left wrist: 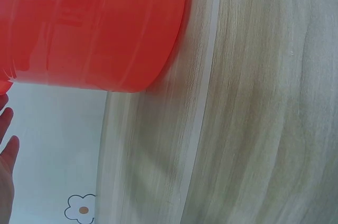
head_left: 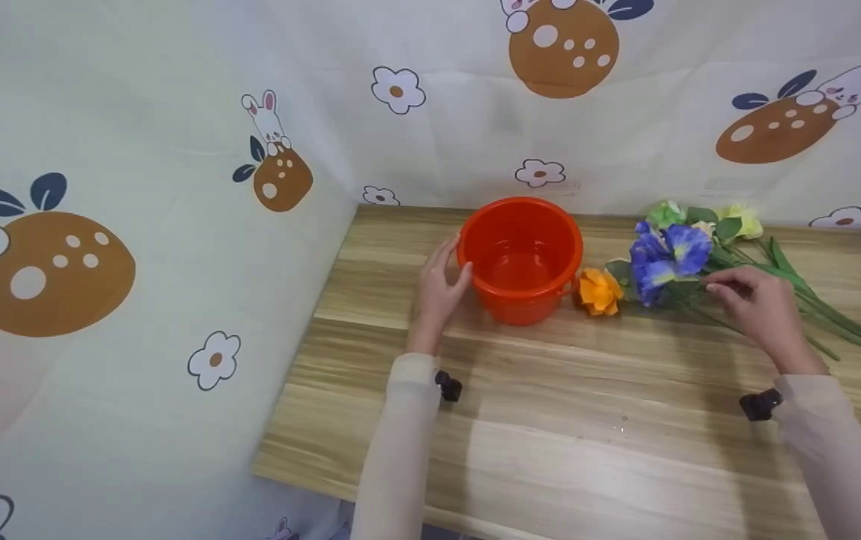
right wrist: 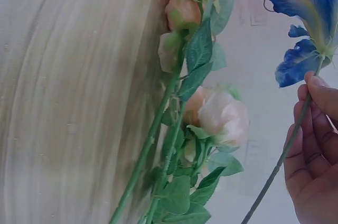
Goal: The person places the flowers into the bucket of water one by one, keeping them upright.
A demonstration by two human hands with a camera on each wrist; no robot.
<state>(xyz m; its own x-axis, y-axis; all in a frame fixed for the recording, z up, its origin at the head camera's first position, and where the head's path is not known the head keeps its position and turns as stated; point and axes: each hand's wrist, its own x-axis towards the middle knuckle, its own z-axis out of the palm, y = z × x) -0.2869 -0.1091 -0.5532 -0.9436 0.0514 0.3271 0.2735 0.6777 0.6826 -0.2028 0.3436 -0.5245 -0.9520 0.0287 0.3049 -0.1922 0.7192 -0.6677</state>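
A red bucket (head_left: 520, 300) stands upright near the back of the wooden table, its inside bare. At its left rim is my left hand (head_left: 442, 289), fingers spread and fairly straight along the side; the left wrist view shows those fingertips right by the bucket wall (left wrist: 90, 28). My right hand (head_left: 760, 304) pinches the green stem of a blue artificial iris (head_left: 670, 259) just below the bloom, as the right wrist view shows (right wrist: 303, 34). Beside the bucket lies an orange flower (head_left: 600, 291). Pale peach roses (right wrist: 224, 118) lie under and behind the iris.
Long green stems (head_left: 828, 304) reach toward the table's right edge. A yellow-green flower (head_left: 742, 223) lies by the back wall. Patterned cloth (head_left: 460, 135) hangs behind and to the left of the wooden table (head_left: 565, 435).
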